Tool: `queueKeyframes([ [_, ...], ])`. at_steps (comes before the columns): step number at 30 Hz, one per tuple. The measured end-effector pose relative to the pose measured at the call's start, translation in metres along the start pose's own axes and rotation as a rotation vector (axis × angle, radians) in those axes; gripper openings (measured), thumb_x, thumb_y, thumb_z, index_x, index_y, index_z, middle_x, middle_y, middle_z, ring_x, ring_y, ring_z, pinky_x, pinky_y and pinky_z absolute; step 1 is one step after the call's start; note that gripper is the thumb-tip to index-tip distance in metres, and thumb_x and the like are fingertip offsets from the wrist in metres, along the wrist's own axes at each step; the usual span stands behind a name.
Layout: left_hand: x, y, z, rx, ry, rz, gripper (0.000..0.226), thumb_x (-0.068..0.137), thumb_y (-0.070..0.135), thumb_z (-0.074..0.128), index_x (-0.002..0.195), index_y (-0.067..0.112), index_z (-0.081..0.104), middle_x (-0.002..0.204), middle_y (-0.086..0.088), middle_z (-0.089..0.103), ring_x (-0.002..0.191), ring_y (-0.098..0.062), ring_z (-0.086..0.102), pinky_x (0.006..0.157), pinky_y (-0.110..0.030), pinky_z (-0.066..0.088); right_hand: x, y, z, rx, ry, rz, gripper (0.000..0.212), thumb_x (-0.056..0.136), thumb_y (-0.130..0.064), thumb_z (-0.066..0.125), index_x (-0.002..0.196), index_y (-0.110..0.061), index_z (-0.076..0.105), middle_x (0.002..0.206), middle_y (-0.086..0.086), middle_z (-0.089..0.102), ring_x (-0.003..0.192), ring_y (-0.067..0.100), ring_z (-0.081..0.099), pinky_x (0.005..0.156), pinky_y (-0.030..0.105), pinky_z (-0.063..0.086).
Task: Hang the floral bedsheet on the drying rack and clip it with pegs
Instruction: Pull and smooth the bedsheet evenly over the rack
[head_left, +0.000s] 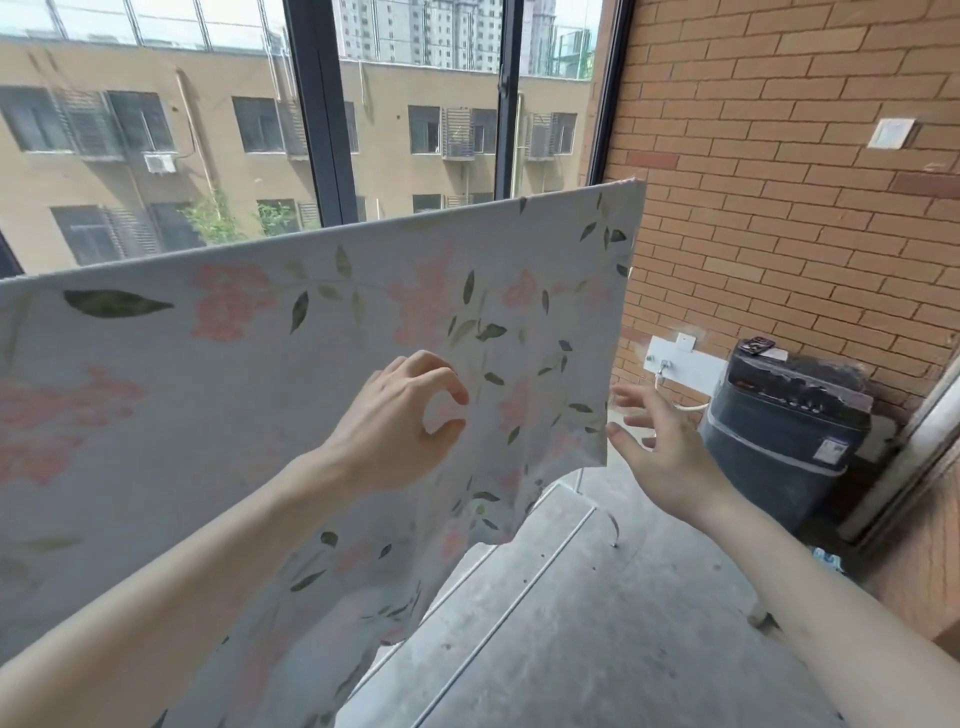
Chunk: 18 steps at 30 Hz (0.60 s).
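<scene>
The floral bedsheet (260, 395), white with pink flowers and green leaves, hangs over a bar hidden under its top fold and spreads across the left and middle of the view. My left hand (400, 421) hovers in front of the cloth with fingers curled and thumb and forefinger apart, holding nothing. My right hand (660, 452) is open with fingers spread just beside the sheet's right edge, at its lower corner. Thin metal rods of the drying rack (550, 561) show below the sheet on the right. No pegs are in view.
A dark washing machine (784, 431) stands against the brick wall (779, 182) at the right, with a small object on its lid. Large windows (415, 104) lie behind the sheet. The grey concrete floor (597, 623) stretches beneath the rack.
</scene>
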<state>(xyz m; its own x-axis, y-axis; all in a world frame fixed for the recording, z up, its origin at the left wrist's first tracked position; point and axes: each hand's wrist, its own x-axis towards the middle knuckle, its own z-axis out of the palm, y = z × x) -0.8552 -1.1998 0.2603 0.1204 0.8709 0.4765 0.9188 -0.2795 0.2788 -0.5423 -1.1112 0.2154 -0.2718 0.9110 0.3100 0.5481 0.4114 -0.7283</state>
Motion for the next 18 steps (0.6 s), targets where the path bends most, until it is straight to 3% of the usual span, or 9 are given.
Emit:
queueKeyframes([
  [4, 0.057, 0.003, 0.031, 0.013, -0.01, -0.005, 0.021, 0.09, 0.034, 0.072, 0.11, 0.033, 0.066, 0.127, 0.012, 0.055, 0.12, -0.017, 0.052, 0.1, -0.03, 0.036, 0.047, 0.027, -0.019, 0.02, 0.009, -0.013, 0.038, 0.101, -0.031, 0.064, 0.137, -0.034, 0.053, 0.13, -0.013, 0.059, 0.116, 0.007, 0.06, 0.095, 0.031, 0.049],
  [9, 0.141, -0.007, 0.076, 0.023, 0.006, -0.007, 0.022, 0.091, 0.034, 0.072, 0.113, 0.032, 0.066, 0.13, 0.01, 0.055, 0.121, -0.018, 0.051, 0.103, -0.036, 0.04, 0.128, 0.065, -0.042, 0.009, 0.026, -0.027, 0.037, 0.1, -0.031, 0.064, 0.136, -0.034, 0.054, 0.125, -0.017, 0.059, 0.113, 0.008, 0.061, 0.099, 0.038, 0.052],
  [18, 0.326, -0.018, 0.125, 0.079, 0.057, 0.023, 0.024, 0.09, 0.039, 0.069, 0.114, 0.034, 0.066, 0.13, 0.011, 0.055, 0.12, -0.019, 0.051, 0.104, -0.04, 0.04, 0.285, 0.129, -0.097, 0.016, 0.057, -0.022, 0.034, 0.101, -0.031, 0.063, 0.134, -0.033, 0.055, 0.125, -0.013, 0.061, 0.108, 0.005, 0.063, 0.09, 0.031, 0.053],
])
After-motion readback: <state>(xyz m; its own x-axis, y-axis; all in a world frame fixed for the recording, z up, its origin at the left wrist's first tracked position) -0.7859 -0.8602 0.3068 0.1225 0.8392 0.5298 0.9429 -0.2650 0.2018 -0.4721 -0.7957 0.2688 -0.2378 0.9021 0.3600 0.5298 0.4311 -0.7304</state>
